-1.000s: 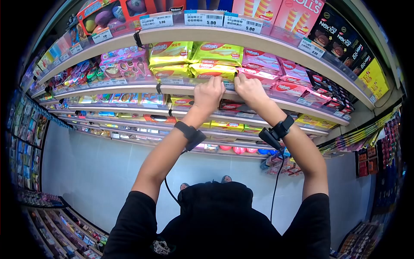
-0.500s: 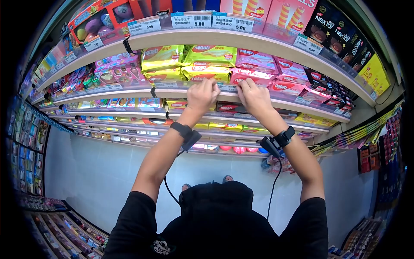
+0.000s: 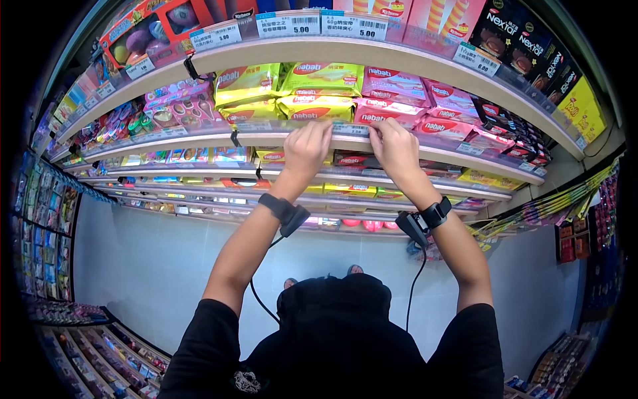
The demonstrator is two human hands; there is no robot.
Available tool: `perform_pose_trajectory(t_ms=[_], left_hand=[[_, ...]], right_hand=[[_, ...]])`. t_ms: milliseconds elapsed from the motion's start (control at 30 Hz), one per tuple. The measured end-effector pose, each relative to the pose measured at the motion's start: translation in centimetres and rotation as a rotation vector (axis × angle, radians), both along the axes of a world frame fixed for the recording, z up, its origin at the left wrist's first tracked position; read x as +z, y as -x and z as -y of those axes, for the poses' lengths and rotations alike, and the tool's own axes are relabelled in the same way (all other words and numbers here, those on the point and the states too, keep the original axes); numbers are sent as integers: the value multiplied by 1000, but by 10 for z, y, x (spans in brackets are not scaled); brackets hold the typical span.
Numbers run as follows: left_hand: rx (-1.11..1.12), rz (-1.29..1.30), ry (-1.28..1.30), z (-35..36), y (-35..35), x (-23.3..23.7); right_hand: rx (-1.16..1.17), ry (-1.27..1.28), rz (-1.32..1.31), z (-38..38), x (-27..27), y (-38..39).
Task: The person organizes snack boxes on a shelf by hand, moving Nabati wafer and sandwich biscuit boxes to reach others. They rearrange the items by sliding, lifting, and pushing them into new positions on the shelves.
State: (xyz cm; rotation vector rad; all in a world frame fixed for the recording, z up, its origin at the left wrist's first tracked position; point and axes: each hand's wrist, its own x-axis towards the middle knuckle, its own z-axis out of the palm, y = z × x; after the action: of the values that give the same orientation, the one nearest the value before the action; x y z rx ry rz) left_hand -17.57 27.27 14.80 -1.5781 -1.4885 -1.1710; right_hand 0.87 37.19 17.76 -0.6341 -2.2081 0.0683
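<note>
Both my hands reach up to the front rail of a shop shelf [image 3: 199, 138]. My left hand [image 3: 306, 149] pinches the left end of a small price tag [image 3: 351, 129] in the rail's clear strip. My right hand [image 3: 395, 149] grips the same tag at its right end. Just behind the rail lie yellow Nabati wafer packs [image 3: 312, 110] and pink Nabati packs [image 3: 395, 113]. Each wrist wears a black band with a cable hanging down.
The shelf above [image 3: 412, 63] carries price labels [image 3: 291, 24], boxes of wafer rolls [image 3: 432, 16] and dark Nextar packs [image 3: 525, 43]. Toy sweets [image 3: 176, 110] fill the left. More snack shelves run below. Grey floor lies underneath, with other racks left and right.
The view has shifted slightly, so shelf and hands sit a little differently in frame. Both hands stay on the rail at the price tag, fingers pressed a bit closer to it.
</note>
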Motion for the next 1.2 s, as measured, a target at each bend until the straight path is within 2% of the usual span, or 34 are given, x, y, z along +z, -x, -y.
perform_pose_trajectory(t_ms=[433,933,1200], left_hand=[[27,-58,47,-6,3,4],[-20,-32,23,-8,4,4],[-62,-28,31,-15,-2,2]], right_hand=[[-26,-237,320,-13,8,15],[-20,-324,345,-20,-4,14],[-59,-385,449,-22,1,2]])
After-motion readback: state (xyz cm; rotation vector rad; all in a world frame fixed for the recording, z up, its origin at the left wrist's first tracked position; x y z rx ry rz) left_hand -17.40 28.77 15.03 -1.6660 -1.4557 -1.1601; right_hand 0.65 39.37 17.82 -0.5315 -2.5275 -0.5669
